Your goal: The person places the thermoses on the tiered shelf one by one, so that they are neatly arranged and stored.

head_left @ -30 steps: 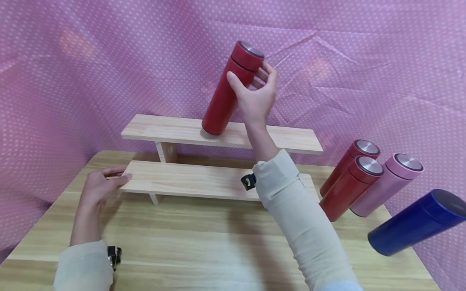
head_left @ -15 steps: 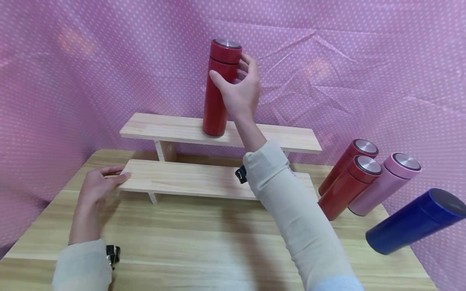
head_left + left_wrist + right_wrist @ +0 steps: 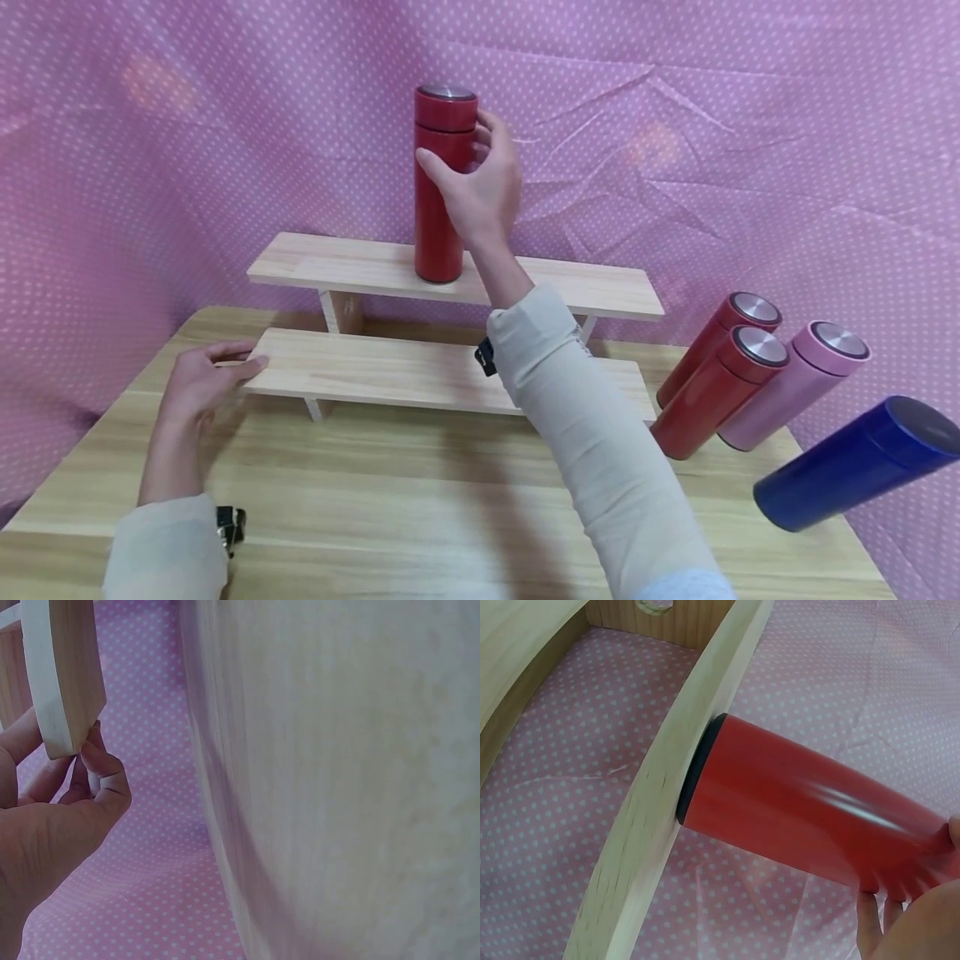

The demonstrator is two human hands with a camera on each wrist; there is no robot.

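Observation:
A red thermos flask (image 3: 438, 208) with a steel-topped lid stands nearly upright on the upper board (image 3: 337, 260) of a two-step wooden rack. My right hand (image 3: 483, 183) grips it near the top, thumb in front and fingers behind. In the right wrist view the black base of the flask (image 3: 795, 810) meets the board's edge area. My left hand (image 3: 198, 379) pinches the left end of the lower board (image 3: 375, 367). The left wrist view shows that hand (image 3: 67, 817) with thumb and fingers at the board's end (image 3: 64, 682).
Right of the rack stand two more red flasks (image 3: 720, 396) (image 3: 731, 333), a pink flask (image 3: 795, 387) and a blue flask (image 3: 847, 467). Everything rests on a wooden table (image 3: 360, 500). A pink dotted cloth (image 3: 300, 125) hangs behind and at the sides.
My right hand has moved left with the red flask, which has gone from leaning right to almost upright on the upper board. My left hand keeps its hold on the lower board.

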